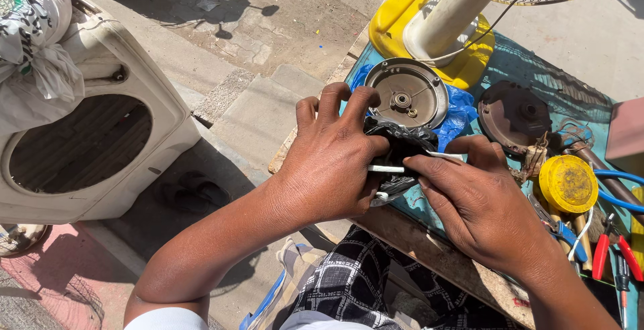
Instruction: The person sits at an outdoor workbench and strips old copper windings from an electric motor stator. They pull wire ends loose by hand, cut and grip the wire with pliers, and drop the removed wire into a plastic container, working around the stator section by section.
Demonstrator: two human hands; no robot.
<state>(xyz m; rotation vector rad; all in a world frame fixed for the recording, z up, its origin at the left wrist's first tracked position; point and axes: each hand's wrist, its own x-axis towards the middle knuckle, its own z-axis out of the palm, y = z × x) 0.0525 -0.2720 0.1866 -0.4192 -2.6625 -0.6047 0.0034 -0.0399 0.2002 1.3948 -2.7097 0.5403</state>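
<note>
Far to the left of our fingers we see a white air-cooler housing (87,135) with a round opening, and a knotted white plastic bag (30,41) resting on its top. Our left hand (332,159) curls over a black fan motor (399,152) wrapped in dark plastic, its fingers bent and closed around the motor's near side, thumb pressed by a white wire (388,168). Just beyond those fingertips lies a round metal motor cover (406,93) on a blue plastic sheet (459,112), with the fan's yellow base (402,18) behind it. Our right hand (479,199) grips the motor from the other side, fingers nearly closed and pinching the white wire. Right of these fingers sit a rusty motor cover (513,115), a yellow disc (568,183), and red-handled pliers (614,253) on the teal bench (577,95).
</note>
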